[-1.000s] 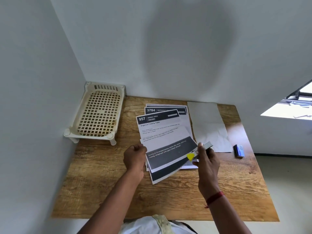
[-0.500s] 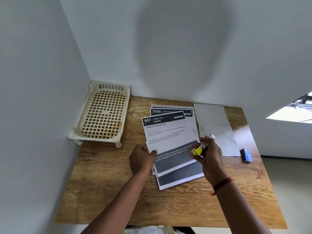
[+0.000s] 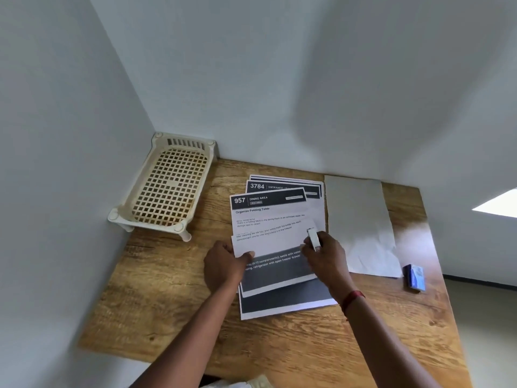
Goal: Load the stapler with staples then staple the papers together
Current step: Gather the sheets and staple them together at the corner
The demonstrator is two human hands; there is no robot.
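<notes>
Nearest, the left hand [image 3: 223, 266] pinches the left edge of the papers [image 3: 268, 219], thumb on top, while the right hand [image 3: 328, 261] grips the pale stapler [image 3: 313, 238] at their right edge. The papers lie fanned on the wooden table [image 3: 167, 303]. Further off: a small blue box [image 3: 415, 277] at right, a blank sheet [image 3: 361, 219], and a lattice tray [image 3: 170, 189] in the left corner.

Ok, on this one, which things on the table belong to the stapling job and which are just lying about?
In the job: stapler in the right hand; printed sheets held by the left hand; small blue box, likely staples.
Lying about: cream lattice tray; blank creased sheet.
</notes>
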